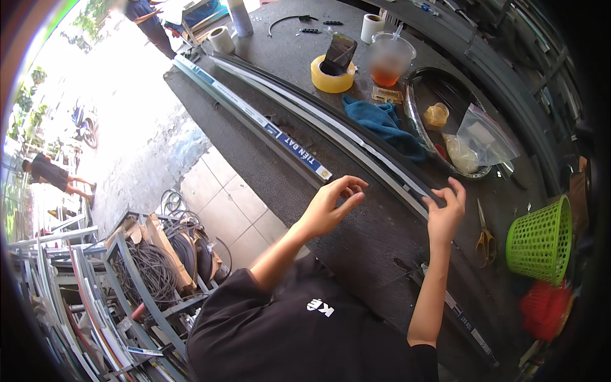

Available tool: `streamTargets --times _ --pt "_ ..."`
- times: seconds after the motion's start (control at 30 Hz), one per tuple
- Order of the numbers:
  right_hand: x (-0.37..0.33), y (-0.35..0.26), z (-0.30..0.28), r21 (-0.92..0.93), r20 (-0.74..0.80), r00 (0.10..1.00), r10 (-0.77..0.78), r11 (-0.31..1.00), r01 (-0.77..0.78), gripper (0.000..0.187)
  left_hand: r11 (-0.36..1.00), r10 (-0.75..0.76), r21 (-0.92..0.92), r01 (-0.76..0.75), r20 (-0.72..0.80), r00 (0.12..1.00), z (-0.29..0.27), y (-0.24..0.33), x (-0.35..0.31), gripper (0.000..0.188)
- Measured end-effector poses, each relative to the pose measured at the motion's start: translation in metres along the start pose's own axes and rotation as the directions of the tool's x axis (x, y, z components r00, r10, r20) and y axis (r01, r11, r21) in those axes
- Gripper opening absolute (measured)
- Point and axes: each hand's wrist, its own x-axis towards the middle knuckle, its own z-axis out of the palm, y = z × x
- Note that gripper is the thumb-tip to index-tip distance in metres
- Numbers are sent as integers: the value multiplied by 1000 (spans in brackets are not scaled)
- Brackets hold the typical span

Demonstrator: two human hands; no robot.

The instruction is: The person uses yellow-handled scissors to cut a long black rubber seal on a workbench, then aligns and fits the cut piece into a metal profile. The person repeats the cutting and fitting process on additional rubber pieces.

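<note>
My left hand (336,205) hovers over the dark workbench, its fingers bent and the thumb apart, with nothing between them. Just beyond it ends a long narrow bar with a blue and white printed label (267,127), lying along the bench's left side. Beside that bar runs a long black and silver-white metal profile (347,137), reaching from the far end toward me. My right hand (444,215) is at the profile's near part, thumb at its pale edge and fingers bent over the dark side; the exact contact is partly hidden.
Right of the profile lie a blue cloth (382,124), yellow tape roll (333,76), drink cup (388,60), black tray (414,95), scissors (485,235) and green basket (540,240). Racks with cable coils (149,274) stand at lower left. Two people (54,172) are farther off.
</note>
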Motion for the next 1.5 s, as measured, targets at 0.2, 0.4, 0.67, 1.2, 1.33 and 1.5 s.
streamTargets --times 0.2,0.4,0.67,1.2,1.33,1.5 --pt "-18 -18 -42 -153 -229 947 -226 969 194 24 934 -205 -332 132 -197 959 -11 -29 24 55" --pt "-71 -10 -132 -335 -320 913 -252 932 140 23 533 -463 -841 -92 -381 800 -22 -30 65 82" --pt "-212 55 -217 -452 -681 705 -199 871 -191 36 -19 -278 -995 -101 -92 956 40 17 42 36" --pt "-453 159 -445 930 -350 633 691 339 144 62 292 -81 -893 343 334 939 529 200 -234 51" --pt "-460 224 -521 925 -367 409 836 280 258 43 614 -7 -724 314 393 920 580 200 -245 69" --pt "-464 321 -633 887 -456 143 879 434 160 44 721 -249 -681 129 -81 965 596 187 -160 67"
